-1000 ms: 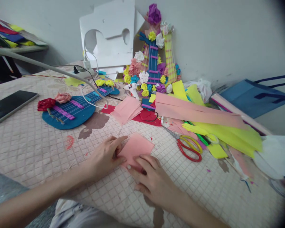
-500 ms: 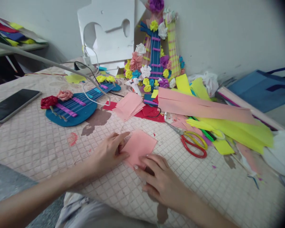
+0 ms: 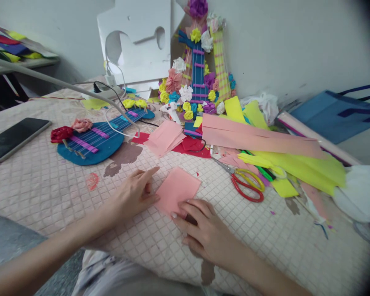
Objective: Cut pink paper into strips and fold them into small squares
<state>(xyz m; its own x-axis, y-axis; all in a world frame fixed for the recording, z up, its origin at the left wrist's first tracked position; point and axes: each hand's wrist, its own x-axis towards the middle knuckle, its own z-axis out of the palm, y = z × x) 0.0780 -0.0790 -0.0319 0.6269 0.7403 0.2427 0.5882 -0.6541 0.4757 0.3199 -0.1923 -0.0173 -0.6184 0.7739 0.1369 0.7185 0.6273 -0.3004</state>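
Note:
A square of pink crepe paper [image 3: 179, 190] lies flat on the quilted tablecloth, turned with a corner toward me. My right hand [image 3: 203, 232] rests its fingertips on the square's near right edge, fingers stretched. Beside the left corner is my left hand [image 3: 131, 195], its thumb at the paper's edge and its index finger pointing away, thumb and finger apart. Just beyond the square, a loose stack of pink paper pieces [image 3: 163, 137] sits on red paper [image 3: 193, 147]. Scissors [image 3: 248, 185] with red and yellow handles lie to the right.
A blue paper guitar [image 3: 94, 142] with flowers and a phone [image 3: 17, 137] lie left. A white glue gun [image 3: 171, 110] stands behind the stack, near a white cable. Pink strips [image 3: 259, 137] and yellow paper [image 3: 311, 168] spread right. Decorated guitars [image 3: 200, 70] lean on the wall.
My left hand has drawn slightly left, its index finger lifting off the pink square and straightening. My right hand stays on the paper. The view has shifted a little.

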